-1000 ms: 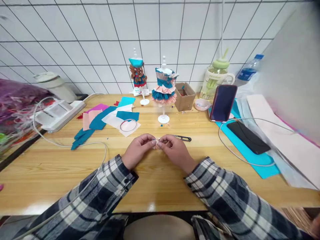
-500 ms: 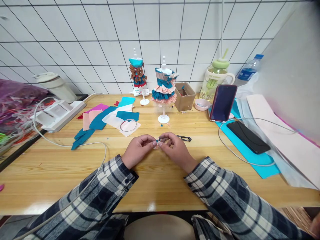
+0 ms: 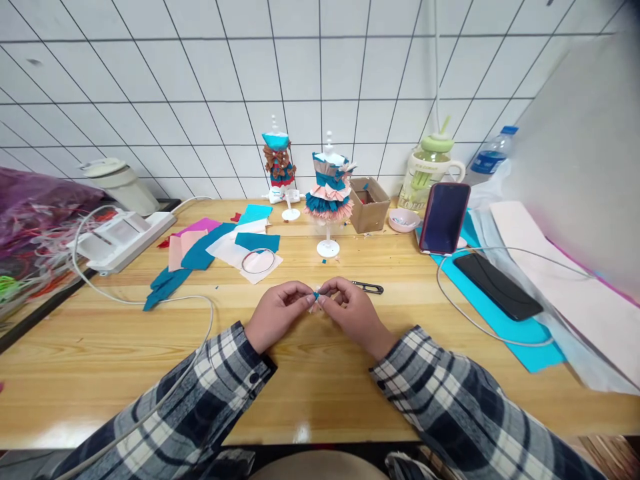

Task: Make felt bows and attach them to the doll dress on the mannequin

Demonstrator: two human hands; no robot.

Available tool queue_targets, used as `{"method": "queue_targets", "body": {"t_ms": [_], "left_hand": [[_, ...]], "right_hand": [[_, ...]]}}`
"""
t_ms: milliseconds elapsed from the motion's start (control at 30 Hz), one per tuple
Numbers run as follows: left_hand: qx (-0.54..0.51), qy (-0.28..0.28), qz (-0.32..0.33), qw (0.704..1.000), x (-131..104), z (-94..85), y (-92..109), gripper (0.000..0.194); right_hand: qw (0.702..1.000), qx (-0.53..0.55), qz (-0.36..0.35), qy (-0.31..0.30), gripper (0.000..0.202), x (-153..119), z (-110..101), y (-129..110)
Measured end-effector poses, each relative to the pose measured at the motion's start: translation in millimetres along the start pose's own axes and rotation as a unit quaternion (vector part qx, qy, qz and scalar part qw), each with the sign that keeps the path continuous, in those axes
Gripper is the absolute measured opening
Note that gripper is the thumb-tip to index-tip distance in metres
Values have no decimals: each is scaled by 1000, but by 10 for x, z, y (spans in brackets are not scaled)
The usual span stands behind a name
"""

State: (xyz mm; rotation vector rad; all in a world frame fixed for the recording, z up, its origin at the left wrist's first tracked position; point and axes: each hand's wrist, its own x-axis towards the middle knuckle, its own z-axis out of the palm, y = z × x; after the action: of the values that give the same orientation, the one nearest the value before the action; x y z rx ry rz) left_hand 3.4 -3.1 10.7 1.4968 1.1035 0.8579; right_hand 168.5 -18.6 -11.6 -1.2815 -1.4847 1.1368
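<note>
My left hand (image 3: pixel 281 312) and my right hand (image 3: pixel 354 312) meet over the middle of the wooden table, fingertips nearly touching. Both pinch a small piece of teal and pink crepe paper (image 3: pixel 317 297), mostly covered by the fingers. Right behind my right hand lies a pair of black thread snips (image 3: pixel 369 288). Beyond the hands stands a miniature dress form (image 3: pixel 329 190) in a teal and pink ruffled paper dress. A second dress form (image 3: pixel 279 163), dressed in teal, brown and red, is farther back.
Crepe paper scraps (image 3: pixel 207 247) and a wire ring (image 3: pixel 259 261) lie to the left, near a power strip (image 3: pixel 125 243) and its cable. Toward the back right are a cardboard box (image 3: pixel 370 212), pink bowl (image 3: pixel 405 220), jug (image 3: pixel 427 170), upright phone (image 3: pixel 445 219) and flat phone (image 3: pixel 497 285).
The whole scene sits slightly lower in the picture, as the camera has tilted up. Both hands keep pinching the small paper piece, with only slight finger movement.
</note>
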Motion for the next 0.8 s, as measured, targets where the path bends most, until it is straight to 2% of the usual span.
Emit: {"method": "queue_targets", "body": {"t_ms": [333,533,600,667,800], "left_hand": [[-23,6,-14,1000,12,2,-35,21],[-4,48,-4,999,30,-19,-45,27],[7,62,-10,998,31,-45,-54,28],[-6,40,-44,998,22,-65,-68,37],[-141,-87,-121,979,-10,-66,-94,50]], "right_hand": [[1000,-13,6,12,13,38,12,31],[999,-14,2,31,13,49,-1,32],[995,-62,-47,67,12,37,-37,7],[974,-149,-142,96,10,10,-92,-34],[879,-333,-332,79,15,-60,-201,-124]]}}
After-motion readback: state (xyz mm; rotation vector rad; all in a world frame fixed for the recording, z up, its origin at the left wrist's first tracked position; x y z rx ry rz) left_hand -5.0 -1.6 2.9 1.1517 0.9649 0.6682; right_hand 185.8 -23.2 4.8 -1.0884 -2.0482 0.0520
